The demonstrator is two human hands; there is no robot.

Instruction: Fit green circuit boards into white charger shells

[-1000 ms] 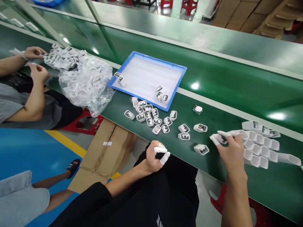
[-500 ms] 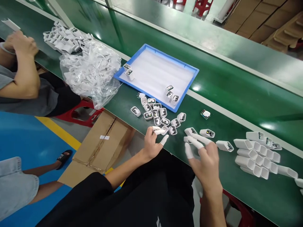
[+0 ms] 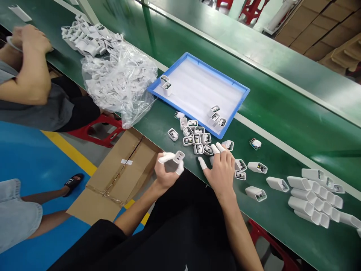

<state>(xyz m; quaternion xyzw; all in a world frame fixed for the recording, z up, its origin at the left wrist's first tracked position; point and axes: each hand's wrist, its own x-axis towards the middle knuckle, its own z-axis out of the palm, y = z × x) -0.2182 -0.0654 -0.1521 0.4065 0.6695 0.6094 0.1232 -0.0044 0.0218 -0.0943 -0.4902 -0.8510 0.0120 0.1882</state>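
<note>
My left hand (image 3: pixel 167 169), with white finger cots, pinches a white charger housing (image 3: pixel 179 156) between thumb and fingers; its slotted end faces up. Just to the right, my right hand (image 3: pixel 221 169) rests with fingers apart over the edge of a cluster of white housings (image 3: pixel 198 149). One housing (image 3: pixel 212 160) is partly hidden between its thumb and fingers. Most housings in the cluster stand open end up with circuit boards inside. Right of that hand lie a few more housings, among them one on its side (image 3: pixel 256 193) near the table edge.
A blue-rimmed tray (image 3: pixel 169 101) with several housings stands behind the cluster. A clear bag of white parts (image 3: pixel 121 82) lies left. A loose circuit board (image 3: pixel 255 143) and stacked empty-looking housings (image 3: pixel 313 199) are to the right. A co-worker's arm (image 3: pixel 31 67) is at far left.
My left hand has drawn away leftward from the cluster with a housing. My right hand has moved left onto the cluster. Another housing now lies on its side to the right. The view has shifted.
</note>
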